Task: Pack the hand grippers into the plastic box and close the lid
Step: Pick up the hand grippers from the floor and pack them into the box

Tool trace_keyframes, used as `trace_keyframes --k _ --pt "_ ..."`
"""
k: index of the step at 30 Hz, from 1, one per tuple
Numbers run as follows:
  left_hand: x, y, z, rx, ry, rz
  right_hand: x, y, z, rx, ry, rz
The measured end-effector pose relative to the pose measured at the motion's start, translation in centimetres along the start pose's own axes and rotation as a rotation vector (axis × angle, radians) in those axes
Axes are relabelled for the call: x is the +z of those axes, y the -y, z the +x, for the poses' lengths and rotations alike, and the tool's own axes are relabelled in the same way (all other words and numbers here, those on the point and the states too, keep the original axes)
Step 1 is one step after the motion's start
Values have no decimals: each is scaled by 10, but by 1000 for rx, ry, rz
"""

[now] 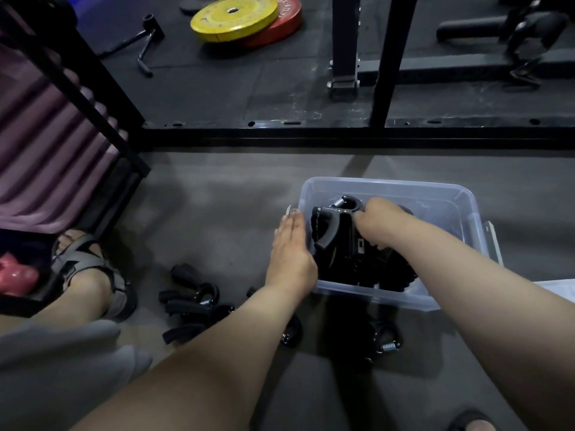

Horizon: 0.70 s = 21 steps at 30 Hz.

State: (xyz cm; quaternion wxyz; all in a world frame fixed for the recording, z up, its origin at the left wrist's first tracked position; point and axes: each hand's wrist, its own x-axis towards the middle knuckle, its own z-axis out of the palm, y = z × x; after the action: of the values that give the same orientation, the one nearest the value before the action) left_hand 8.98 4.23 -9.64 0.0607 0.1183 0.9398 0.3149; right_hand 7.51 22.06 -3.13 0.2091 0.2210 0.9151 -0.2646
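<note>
plastic box (451,209) is placed on the floor (217,197), black hand grippers (389,272) piled inside | left hand (291,247) is laid flat, fingers straight, against its left wall | right hand (382,222) is curled round top gripper (329,225) | loose grippers (193,301) are seen near the box

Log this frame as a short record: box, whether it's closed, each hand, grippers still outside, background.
box: clear plastic box on the floor, holding packed hand grippers
closed: no, top open
left hand: flat against the box's left wall
right hand: inside the box, fingers curled round the packed hand grippers
outside: loose hand grippers on the floor left of the box, more in front of it
background: yellow weight plate lying on a red weight plate
</note>
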Motion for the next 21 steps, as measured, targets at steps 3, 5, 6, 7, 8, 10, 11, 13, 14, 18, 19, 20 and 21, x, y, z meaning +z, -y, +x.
trace_keyframes --k 3,5,6,7,8,10,11,13,14,18,19,20,21 --pt "1 1 0 2 0 7 -5 -2 -3 13 56 39" --pt "0 1 0 -2 2 4 -2 -2 -5 -9 99 11" --pt "0 0 0 -3 3 3 0 -3 -6 -22 100 5" --pt "-1 0 0 -3 4 4 1 -4 -6 -26 93 6" --pt "-1 -1 0 -2 5 6 2 -4 -6 -28 83 3" --pt "-1 -1 0 -2 4 6 3 -2 -6 -16 50 -28" --pt "-1 -1 0 -2 3 2 4 1 -6 -8 15 -42" --pt "-1 -1 -1 5 1 -1 9 6 -6 -24 -86 -37" --pt "-1 -1 -1 9 2 0 11 9 -7 -71 -145 -24" --pt "0 4 -1 16 8 -33 23 25 -8 -249 -268 -43" --pt "0 5 -1 17 15 -53 27 31 -7 -284 -257 -55" --pt "0 8 -2 18 23 -76 32 37 -6 -321 -236 -74" --pt "-1 10 -3 17 31 -99 38 43 -4 -360 -210 -95"
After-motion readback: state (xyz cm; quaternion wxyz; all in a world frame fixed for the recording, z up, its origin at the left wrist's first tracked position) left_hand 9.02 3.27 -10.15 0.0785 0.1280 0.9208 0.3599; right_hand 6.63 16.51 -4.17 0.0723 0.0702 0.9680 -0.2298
